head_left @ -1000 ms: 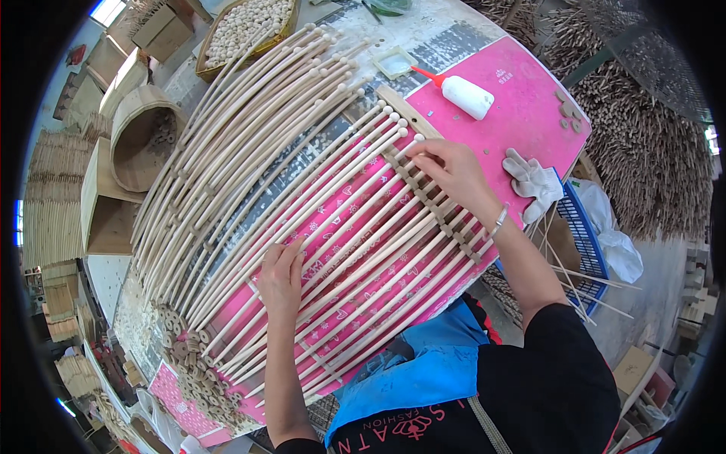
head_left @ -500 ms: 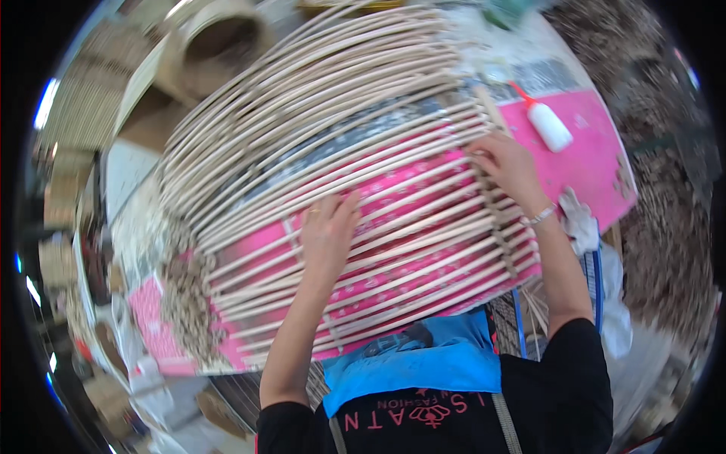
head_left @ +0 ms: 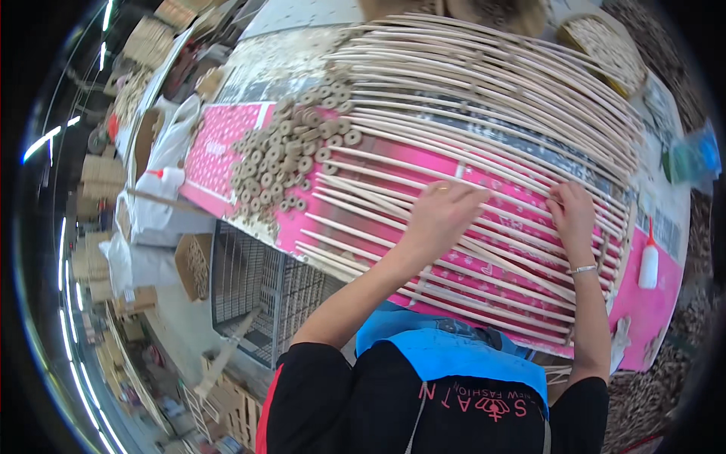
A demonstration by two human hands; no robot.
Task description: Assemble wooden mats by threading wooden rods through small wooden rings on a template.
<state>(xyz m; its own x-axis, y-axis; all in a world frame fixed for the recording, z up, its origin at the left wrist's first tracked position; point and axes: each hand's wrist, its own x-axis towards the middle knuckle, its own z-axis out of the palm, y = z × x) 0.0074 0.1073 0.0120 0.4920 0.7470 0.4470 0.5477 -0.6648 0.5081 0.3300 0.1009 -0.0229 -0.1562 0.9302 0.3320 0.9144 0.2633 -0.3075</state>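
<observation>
With the view swung toward the wooden rings [head_left: 276, 155], the work stays at the wooden rods [head_left: 522, 271] on the counter [head_left: 265, 69], left hand [head_left: 445, 213] and right hand [head_left: 575, 216] over them, fingers curled, either grip's hold impossible to tell.

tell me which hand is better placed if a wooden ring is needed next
Probably the left hand: it is nearer the pile of rings, while the right hand is farther off, toward the white bottle.

The left hand [head_left: 446, 217] hides some parts of the wooden rods [head_left: 522, 270], and the upper edge cuts a brown container [head_left: 499, 11].
</observation>
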